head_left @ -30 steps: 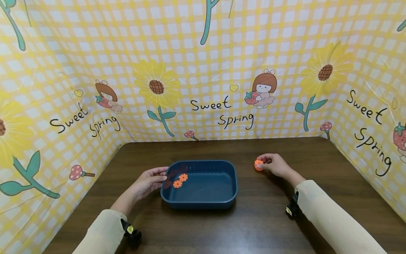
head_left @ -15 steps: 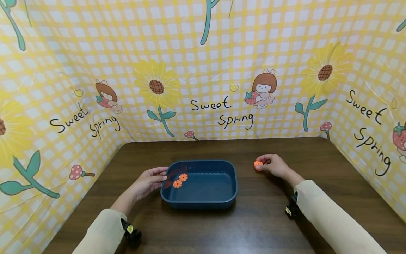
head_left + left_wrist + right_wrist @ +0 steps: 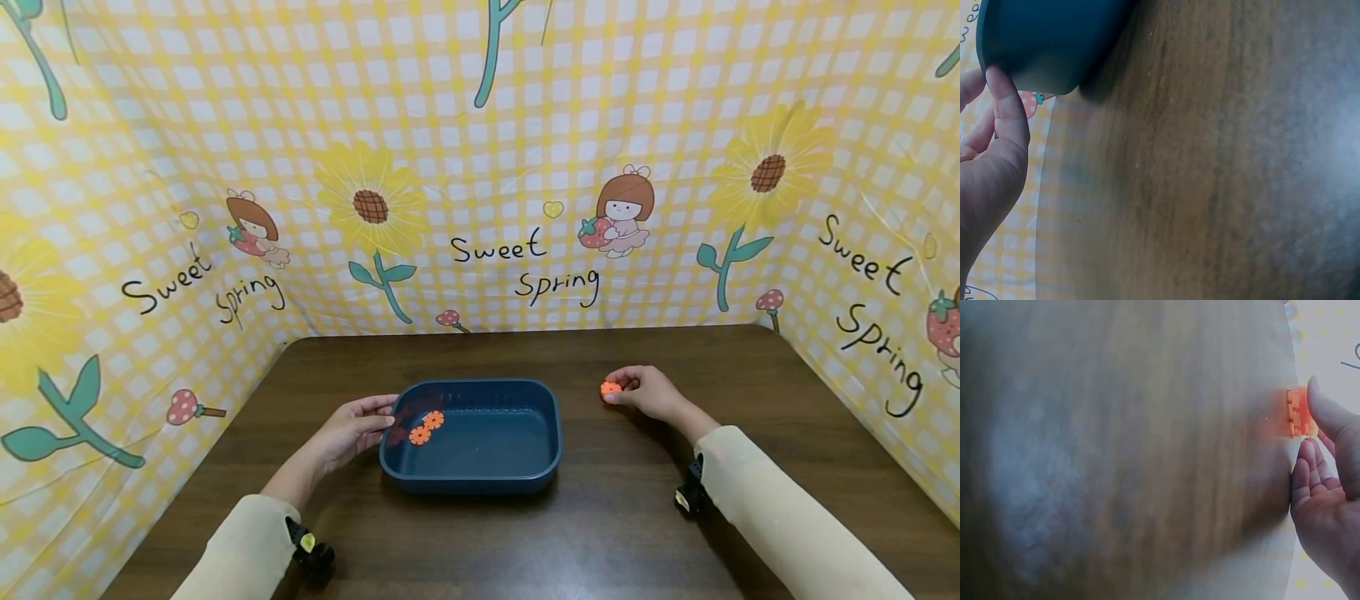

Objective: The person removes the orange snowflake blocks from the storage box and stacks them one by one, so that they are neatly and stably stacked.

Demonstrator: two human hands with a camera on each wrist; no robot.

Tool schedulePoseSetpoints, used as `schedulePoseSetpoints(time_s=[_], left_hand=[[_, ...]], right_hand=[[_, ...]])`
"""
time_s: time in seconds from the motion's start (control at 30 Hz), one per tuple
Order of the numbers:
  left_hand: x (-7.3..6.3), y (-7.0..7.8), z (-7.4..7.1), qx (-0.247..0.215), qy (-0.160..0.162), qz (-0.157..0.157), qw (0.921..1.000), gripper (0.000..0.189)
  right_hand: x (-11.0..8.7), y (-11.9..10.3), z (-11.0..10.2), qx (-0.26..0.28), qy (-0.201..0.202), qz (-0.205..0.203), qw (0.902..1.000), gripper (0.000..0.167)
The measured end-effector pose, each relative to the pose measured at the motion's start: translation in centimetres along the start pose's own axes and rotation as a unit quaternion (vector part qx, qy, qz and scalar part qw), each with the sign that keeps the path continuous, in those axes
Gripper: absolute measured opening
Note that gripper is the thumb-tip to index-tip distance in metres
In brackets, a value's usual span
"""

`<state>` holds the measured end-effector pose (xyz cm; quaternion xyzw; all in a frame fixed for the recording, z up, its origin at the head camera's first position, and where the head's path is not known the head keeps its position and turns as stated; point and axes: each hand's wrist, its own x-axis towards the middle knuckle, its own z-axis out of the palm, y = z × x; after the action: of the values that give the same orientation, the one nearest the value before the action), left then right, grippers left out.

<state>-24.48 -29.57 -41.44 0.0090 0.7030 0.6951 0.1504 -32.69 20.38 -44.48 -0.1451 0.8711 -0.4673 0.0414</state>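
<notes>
A dark blue rectangular plastic tub (image 3: 471, 483) stands on the table, and my left hand (image 3: 351, 432) pinches its left rim. In the left wrist view, the thumb and a finger of my left hand (image 3: 997, 150) meet at the tub's (image 3: 1054, 44) edge. Two orange toothed discs, one nearer (image 3: 420, 436) and one farther (image 3: 433, 420), lie inside at the left. To the right of the tub, my right hand (image 3: 651, 392) holds an orange toothed piece (image 3: 611, 391) low by the tabletop. The right wrist view shows this toothed piece (image 3: 1297, 412) edge-on, seemingly layered, beside the thumb.
The brown wooden table (image 3: 480, 550) has rounded far corners. A yellow checked cloth (image 3: 480, 150) with printed flowers hangs behind it and along both sides. Black wrist cameras sit at the left cuff (image 3: 311, 554) and the right cuff (image 3: 690, 492).
My right hand has sunk very slightly, and the orange toothed piece in it looks tilted a little flatter. The left hand and the tub have stayed put.
</notes>
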Motion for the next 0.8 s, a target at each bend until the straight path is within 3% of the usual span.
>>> schedulePoseSetpoints(time_s=[0.8], left_hand=[[0.04, 0.08, 0.00, 0.005, 0.003, -0.003, 1.0000, 0.052]], right_hand=[[-0.09, -0.18, -0.63, 0.016, 0.003, -0.022, 0.9996, 0.042]])
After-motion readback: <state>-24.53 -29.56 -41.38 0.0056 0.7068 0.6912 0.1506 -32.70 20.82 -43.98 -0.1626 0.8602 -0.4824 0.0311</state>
